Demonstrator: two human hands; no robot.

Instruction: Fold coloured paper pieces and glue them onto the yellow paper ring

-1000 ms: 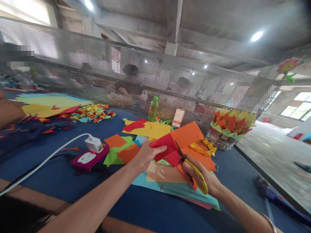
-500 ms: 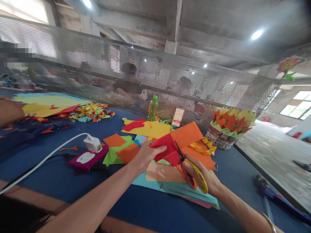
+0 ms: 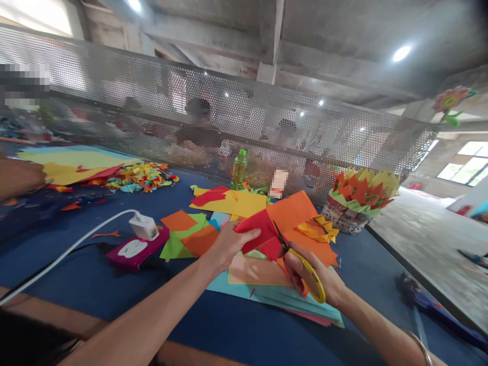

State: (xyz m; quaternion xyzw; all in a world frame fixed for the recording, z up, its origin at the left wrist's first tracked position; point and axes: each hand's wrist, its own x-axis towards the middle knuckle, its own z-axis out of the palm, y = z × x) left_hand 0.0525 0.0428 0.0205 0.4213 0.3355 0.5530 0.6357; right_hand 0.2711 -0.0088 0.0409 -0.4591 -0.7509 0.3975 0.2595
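Red paper [image 3: 256, 235] is pinched taut in the fingers of the left hand [image 3: 227, 245], held above the counter [image 3: 229, 325], seemingly so the scissors [image 3: 301, 263] (clenched in the right hand [image 3: 318, 282], just right of those fingers) can bite its edge.

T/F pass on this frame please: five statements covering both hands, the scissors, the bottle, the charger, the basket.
1. The right hand holds yellow-handled metal scissors. True.
2. The left hand pinches a blue sheet. False: it pinches a red folded paper piece.
3. The green plastic bottle lies on its side. False: it stands upright by the perforated metal screen.
4. A white charger plug sits on a magenta power strip. True.
5. The woven basket of folded paper stands at the person's left. False: it is at the right.
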